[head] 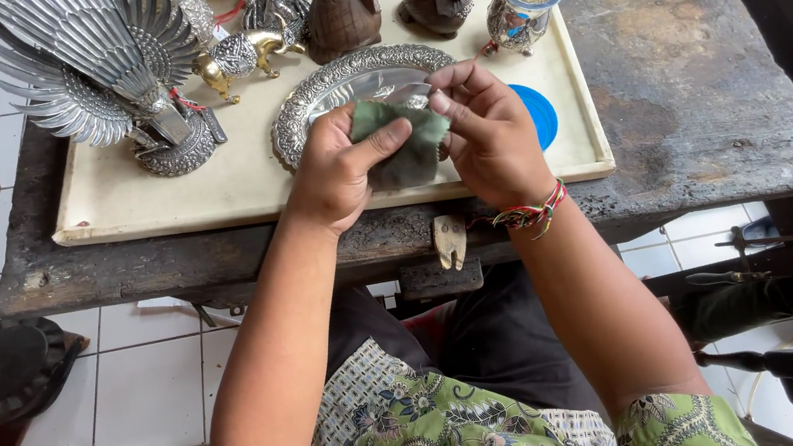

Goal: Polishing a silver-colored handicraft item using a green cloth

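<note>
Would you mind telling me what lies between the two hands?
In the head view, a green cloth sits between left hand and right hand, both gripping it.

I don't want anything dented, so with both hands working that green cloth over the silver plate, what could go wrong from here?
1. The left hand and right hand both grip the green cloth; neither seems to steady the oval silver plate, so it might slide on the cream tray.
2. A shifted plate could bump the silver bird statue or the small elephant figure close beside it.
</note>
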